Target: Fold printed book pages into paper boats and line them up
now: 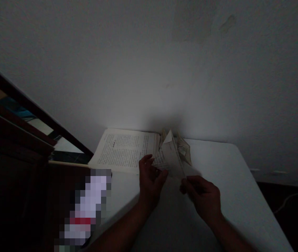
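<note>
Dim room, white wall, smooth white table (233,182). Far left: dark wood furniture (15,175). Open book (124,150) lies flat, print too small to read. Left hand (151,180) fingers pinch the folded printed paper (170,155), held over the table centre; right hand (203,196) fingers pinch its lower corner.

Left hand (151,180) and right hand (201,193) pinch a folded printed paper (170,156) above the white tabletop (230,182); open book (124,149) lies far left.
</note>
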Motion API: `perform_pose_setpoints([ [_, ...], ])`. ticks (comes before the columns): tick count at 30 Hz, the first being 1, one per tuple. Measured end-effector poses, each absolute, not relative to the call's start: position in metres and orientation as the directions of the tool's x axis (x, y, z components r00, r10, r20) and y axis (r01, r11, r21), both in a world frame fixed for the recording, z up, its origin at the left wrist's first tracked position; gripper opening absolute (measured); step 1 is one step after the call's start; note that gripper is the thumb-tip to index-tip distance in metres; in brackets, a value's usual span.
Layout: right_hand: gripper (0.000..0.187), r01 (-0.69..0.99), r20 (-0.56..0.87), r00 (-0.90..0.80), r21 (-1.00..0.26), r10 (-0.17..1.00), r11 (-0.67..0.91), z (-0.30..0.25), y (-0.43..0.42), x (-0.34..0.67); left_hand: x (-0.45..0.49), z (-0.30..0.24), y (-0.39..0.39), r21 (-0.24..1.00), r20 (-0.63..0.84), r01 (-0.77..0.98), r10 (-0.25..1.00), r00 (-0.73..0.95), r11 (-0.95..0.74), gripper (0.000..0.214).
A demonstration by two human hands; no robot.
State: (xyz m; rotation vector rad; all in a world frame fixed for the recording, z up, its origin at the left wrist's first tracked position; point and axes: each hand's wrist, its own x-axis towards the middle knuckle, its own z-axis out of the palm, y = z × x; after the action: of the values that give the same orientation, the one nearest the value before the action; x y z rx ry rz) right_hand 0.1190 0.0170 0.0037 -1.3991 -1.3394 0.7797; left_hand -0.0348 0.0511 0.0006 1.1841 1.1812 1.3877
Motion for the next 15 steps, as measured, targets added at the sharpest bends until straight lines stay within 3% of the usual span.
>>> perform_pose_setpoints([
  [3, 0.008, 0.515, 0.413, 0.052, -0.791, 0.909, 0.330, 0.0067, 0.0152, 0.1172, -0.0362, 0.0028, 0.0491, 0.979, 0.196, -0.020, 0.965, -0.176, -0.203, 0.067],
  [6, 0.006, 0.583, 0.548, -0.070, -0.655, 0.834, 0.480, 0.0100, 0.0141, 0.1149, -0.0370, 0.0055, 0.0459, 0.967, 0.251, 0.071, 0.955, -0.157, -0.243, 0.069],
  [10, 0.008, 0.589, 0.607, -0.161, -0.574, 0.779, 0.569, 0.0093, 0.0135, 0.1154, -0.0388, 0.0087, 0.0447, 0.962, 0.243, 0.159, 0.961, -0.130, -0.222, 0.056],
  [15, 0.011, 0.538, 0.610, -0.204, -0.584, 0.766, 0.608, 0.0054, 0.0139, 0.1165, -0.0417, 0.0077, 0.0476, 0.948, 0.286, 0.175, 0.953, -0.099, -0.266, 0.050],
])
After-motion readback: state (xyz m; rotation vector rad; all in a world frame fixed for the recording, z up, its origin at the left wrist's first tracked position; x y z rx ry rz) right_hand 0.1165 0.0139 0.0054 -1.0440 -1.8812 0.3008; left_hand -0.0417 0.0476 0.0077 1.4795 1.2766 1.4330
